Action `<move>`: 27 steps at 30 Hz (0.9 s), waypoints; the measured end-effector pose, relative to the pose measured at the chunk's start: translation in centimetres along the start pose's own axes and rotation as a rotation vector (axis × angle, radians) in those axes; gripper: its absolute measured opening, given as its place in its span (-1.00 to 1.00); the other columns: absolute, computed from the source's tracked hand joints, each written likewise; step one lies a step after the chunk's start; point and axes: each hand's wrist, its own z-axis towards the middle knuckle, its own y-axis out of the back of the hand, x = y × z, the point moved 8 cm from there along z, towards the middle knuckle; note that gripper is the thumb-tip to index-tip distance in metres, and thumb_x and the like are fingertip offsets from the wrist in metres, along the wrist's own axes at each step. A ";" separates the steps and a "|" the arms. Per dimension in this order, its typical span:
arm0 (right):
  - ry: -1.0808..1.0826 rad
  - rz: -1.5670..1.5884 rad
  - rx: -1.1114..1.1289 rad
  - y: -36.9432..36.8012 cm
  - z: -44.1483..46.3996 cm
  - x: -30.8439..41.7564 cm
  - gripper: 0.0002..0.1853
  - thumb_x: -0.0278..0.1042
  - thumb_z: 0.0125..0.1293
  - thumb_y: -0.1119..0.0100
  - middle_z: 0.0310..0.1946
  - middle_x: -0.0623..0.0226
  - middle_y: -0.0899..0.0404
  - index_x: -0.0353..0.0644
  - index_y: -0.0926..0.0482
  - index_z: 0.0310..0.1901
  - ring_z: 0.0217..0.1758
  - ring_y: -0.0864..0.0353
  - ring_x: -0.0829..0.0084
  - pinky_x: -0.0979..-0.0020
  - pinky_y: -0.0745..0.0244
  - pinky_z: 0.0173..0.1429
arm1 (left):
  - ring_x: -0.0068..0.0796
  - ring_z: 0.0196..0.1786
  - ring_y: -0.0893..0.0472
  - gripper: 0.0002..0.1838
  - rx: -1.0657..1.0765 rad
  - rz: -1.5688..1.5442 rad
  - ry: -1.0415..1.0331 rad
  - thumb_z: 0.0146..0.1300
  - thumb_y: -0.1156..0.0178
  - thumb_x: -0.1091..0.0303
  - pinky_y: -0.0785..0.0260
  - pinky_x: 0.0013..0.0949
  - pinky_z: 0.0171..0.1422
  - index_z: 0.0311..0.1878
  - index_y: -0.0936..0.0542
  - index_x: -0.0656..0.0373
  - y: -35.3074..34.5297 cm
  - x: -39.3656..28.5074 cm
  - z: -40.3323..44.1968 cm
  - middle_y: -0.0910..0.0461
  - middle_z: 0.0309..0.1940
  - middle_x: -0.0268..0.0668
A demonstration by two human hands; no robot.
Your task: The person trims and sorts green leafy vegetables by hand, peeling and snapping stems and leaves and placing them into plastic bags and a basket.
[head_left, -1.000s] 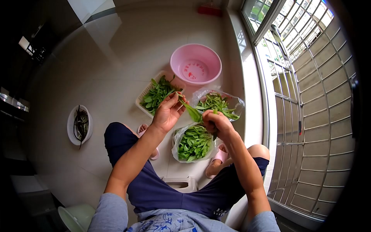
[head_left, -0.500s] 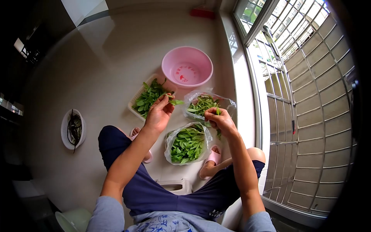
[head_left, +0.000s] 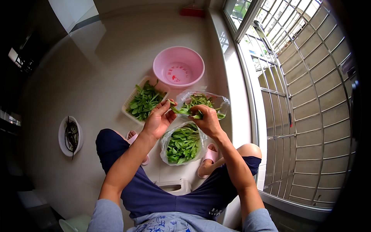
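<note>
Between the thumb and fingers of my left hand is a green leafy stem, its leaf end pointing right. My right hand is closed on some green leaves, close to that stem's tip. Behind the hands, a clear plastic bag holds stalks and trimmings. Below them, a second plastic bag is full of leafy greens. Beyond my left hand, a cream basket contains more picked leaves.
A pink basin stands behind the basket. Off to the left, a white basket holds dark, thin pods or strips. To the right are a sill and a barred window. A red dustpan or broom head is at the back.
My right hand has moved left and in toward my left hand, carrying its leaves. The left hand has stayed near the basket with its stem. The view has shifted slightly.
</note>
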 end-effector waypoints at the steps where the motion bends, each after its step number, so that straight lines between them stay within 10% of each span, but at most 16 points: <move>1: 0.030 -0.013 0.023 -0.2 0.0 0.1 -0.80 -0.55 -0.18 -0.15 -0.47 0.17 -0.47 -0.27 -0.49 -0.40 -0.39 -0.47 0.24 0.40 -0.36 -0.28 | -0.62 -0.35 -0.43 -0.89 0.001 -0.006 0.005 0.11 -0.05 0.34 -0.35 -0.55 -0.24 -0.30 -0.46 0.09 0.0 0.0 0.0 -0.49 -0.33 -0.37; 7: -0.103 0.129 -0.065 0.2 -0.4 -1.3 -0.90 -0.52 -0.10 -0.09 -0.61 0.24 -0.46 -0.28 -0.48 -0.46 -0.60 -0.42 0.45 0.48 -0.30 -0.51 | -0.59 -0.34 -0.44 -0.87 0.018 -0.071 0.006 0.12 -0.03 0.34 -0.37 -0.51 -0.20 -0.27 -0.45 0.11 -0.3 0.2 0.2 -0.46 -0.32 -0.36; 11: -0.627 0.919 -0.048 -0.8 -1.1 -4.9 -0.97 -0.50 -0.02 -0.08 -0.67 0.45 -0.42 -0.25 -0.46 -0.53 -0.73 -0.14 0.77 0.68 -0.01 -0.67 | -0.59 -0.34 -0.44 -0.87 -0.052 -0.094 -0.012 0.12 -0.03 0.34 -0.36 -0.52 -0.19 -0.27 -0.45 0.13 0.5 0.1 0.6 -0.46 -0.32 -0.36; 19: -0.411 -0.067 -0.281 4.3 0.6 -8.3 -0.84 -0.47 -0.10 -0.07 -0.63 0.14 -0.51 -0.27 -0.55 -0.41 -0.58 -0.49 0.44 0.46 -0.35 -0.43 | -0.59 -0.29 -0.44 -0.88 -0.156 -0.011 -0.031 0.12 -0.04 0.33 -0.35 -0.53 -0.18 -0.29 -0.46 0.11 1.9 -0.5 0.6 -0.47 -0.34 -0.37; 27: -0.457 -0.213 -0.251 6.4 1.3 -9.6 -0.83 -0.51 -0.09 -0.05 -0.61 0.03 -0.49 -0.20 -0.57 -0.39 -0.54 -0.53 0.29 0.34 -0.38 -0.38 | -0.61 -0.30 -0.44 -0.90 -0.116 0.006 -0.035 0.12 -0.05 0.33 -0.35 -0.52 -0.17 -0.30 -0.46 0.07 2.1 -1.2 0.1 -0.48 -0.34 -0.39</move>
